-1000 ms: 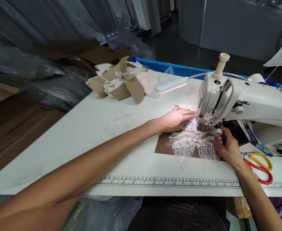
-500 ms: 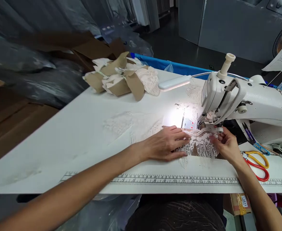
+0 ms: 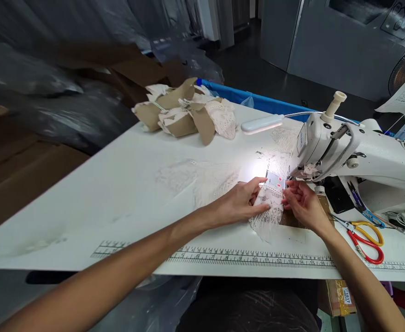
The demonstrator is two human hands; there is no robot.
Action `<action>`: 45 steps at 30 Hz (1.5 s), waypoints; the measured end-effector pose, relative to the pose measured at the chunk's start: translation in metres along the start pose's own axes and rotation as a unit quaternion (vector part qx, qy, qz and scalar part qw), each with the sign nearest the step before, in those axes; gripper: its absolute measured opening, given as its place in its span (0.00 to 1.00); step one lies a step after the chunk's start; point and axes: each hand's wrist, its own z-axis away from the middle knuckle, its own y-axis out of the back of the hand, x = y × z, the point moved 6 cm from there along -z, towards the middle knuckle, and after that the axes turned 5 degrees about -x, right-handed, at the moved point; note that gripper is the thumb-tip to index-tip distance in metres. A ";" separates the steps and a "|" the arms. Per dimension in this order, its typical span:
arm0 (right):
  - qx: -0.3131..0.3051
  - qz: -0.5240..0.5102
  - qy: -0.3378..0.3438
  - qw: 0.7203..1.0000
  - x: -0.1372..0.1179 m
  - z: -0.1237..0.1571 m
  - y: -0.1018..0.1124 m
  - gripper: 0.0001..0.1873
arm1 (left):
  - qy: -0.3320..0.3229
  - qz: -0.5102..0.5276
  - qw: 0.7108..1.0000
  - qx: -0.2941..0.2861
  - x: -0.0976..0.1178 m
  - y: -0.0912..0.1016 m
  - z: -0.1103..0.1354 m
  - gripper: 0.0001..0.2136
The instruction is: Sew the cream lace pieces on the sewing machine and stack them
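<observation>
White fringed lace [image 3: 270,203] lies in front of the sewing machine [image 3: 326,143], its top edge at the lit metal plate [image 3: 274,179]. My left hand [image 3: 242,200] grips the lace's left edge, thumb on top and fingers curled at the far side. At the right edge, close beside the needle area, my right hand [image 3: 302,203] pinches the lace between thumb and fingertips. Fringe hangs toward the front of the table. Brown card [image 3: 295,220] shows flat on the table under my right hand. The needle tip is too small to make out.
Red-and-yellow-handled scissors [image 3: 366,237] and blue-handled snips [image 3: 368,210] lie right of my right hand. A lamp [image 3: 262,124] lights the plate. Tied bundles of lace and brown card [image 3: 184,113] sit at the back. A printed ruler [image 3: 223,256] runs along the front edge.
The lace has gone from lying crosswise to lengthwise, its edge now at the plate. My right hand has moved left toward the needle area; my left hand now grips instead of lying flat.
</observation>
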 end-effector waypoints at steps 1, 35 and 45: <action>0.005 0.078 0.018 0.997 -0.001 0.001 0.007 0.18 | 0.007 -0.014 1.000 0.003 0.000 0.001 0.000 0.32; -0.075 0.401 0.182 0.895 0.010 0.007 -0.003 0.19 | 0.059 -0.042 0.994 0.081 -0.029 0.008 -0.004 0.31; -0.093 0.342 0.230 0.906 0.002 0.022 0.000 0.18 | 0.077 0.013 0.996 0.050 -0.032 0.005 -0.006 0.31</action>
